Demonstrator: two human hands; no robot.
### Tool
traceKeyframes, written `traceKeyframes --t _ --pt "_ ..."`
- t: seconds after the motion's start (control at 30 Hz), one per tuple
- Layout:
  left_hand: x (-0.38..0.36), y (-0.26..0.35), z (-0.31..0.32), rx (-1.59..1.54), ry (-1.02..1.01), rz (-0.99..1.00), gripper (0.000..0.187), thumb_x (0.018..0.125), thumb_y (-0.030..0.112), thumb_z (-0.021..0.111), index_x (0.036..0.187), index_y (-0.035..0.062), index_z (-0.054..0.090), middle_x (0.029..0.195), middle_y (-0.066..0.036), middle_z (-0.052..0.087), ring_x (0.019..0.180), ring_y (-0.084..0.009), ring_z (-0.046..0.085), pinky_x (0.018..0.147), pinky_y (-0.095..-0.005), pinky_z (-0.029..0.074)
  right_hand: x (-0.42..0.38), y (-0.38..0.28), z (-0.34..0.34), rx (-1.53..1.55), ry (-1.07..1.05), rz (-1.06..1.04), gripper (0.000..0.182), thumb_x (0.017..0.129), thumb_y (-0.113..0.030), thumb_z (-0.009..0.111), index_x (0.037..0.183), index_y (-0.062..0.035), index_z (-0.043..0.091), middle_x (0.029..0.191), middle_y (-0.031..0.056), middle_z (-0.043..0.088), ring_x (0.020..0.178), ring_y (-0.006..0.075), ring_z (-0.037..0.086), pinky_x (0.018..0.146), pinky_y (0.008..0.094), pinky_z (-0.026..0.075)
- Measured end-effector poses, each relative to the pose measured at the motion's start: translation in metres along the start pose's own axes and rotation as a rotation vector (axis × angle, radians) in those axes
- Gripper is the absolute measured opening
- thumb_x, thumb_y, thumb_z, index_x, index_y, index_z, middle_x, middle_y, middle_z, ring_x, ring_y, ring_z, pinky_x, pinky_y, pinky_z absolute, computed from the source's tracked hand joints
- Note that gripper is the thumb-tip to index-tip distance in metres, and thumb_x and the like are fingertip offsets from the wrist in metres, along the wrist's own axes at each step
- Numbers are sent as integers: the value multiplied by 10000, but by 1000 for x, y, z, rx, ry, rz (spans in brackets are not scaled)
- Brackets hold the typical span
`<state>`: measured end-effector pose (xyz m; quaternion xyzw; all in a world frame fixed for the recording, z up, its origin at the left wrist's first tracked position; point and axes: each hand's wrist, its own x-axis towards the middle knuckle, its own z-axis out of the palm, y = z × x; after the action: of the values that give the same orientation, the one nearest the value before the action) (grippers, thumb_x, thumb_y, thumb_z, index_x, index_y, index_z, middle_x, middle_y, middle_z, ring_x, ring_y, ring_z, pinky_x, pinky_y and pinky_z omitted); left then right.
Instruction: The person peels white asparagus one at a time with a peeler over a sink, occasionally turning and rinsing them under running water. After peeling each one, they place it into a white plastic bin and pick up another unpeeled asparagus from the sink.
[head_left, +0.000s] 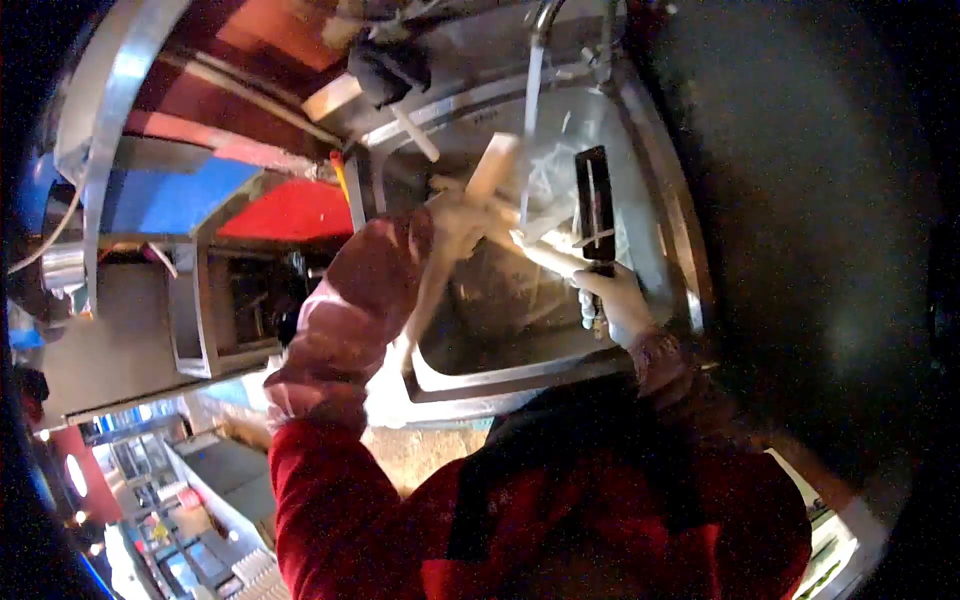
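A stream of water (533, 110) falls from the faucet (545, 22) into a metal sink (500, 378). My left hand (462, 222) is over the sink, its fingers smeared by motion. Beside it sticks up a pale, wood-coloured block (495, 165), and a long pale stick-like piece (545, 255) slants from it toward my right hand. My right hand (620, 300) is closed near the sink's right side, at the base of a knife with a broad dark blade (595, 205), which points away from me. Whitish splashing water shows left of the blade.
A dark cloth-like bundle (390, 72) and a pale stick (415, 135) lie at the sink's far left corner. Left of the sink are a red panel (300, 210), a blue panel (180, 190) and a metal shelf frame (190, 320). A dark surface (790, 220) borders the right.
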<state>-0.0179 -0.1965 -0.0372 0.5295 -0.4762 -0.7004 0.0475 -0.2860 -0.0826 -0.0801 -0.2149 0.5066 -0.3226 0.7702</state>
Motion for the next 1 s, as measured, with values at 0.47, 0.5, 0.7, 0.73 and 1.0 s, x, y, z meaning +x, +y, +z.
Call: traceKeyframes --t 0.47,0.5,0.7,0.73,1.0 --pt "91 67 68 -1067 63 321 191 869 271 581 968 122 512 793 -31 555 735 -209 568 698 -367 533 -47 11 -41 139 86 2 146 800 -163 647 774 -41 572 565 17 505 428 122 491 388 255 391" --pt "96 68 64 -1116 20 290 191 894 290 554 992 135 502 805 -38 542 793 -248 573 769 -412 514 -47 13 -43 139 89 1 146 800 -163 647 774 -41 572 565 17 505 428 122 491 388 255 391" --pt "163 29 38 -1225 -35 329 201 922 300 508 978 107 504 827 -73 540 788 -262 544 796 -483 455 -51 6 -45 26 112 2 133 807 -147 637 775 -38 567 569 25 511 416 131 482 392 269 389" --pt "169 22 35 -1255 -61 329 214 927 310 498 976 102 507 838 -87 544 776 -260 534 781 -509 438 -46 13 -49 -3 94 -42 138 811 -146 634 767 -41 555 569 27 514 415 131 483 390 267 385" --pt "133 6 2 -28 520 410 370 898 312 523 1133 26 529 1024 -86 603 960 -198 561 836 -320 449 -14 12 -43 -348 263 -59 252 803 -219 670 886 -38 516 631 40 548 452 130 517 427 287 434"
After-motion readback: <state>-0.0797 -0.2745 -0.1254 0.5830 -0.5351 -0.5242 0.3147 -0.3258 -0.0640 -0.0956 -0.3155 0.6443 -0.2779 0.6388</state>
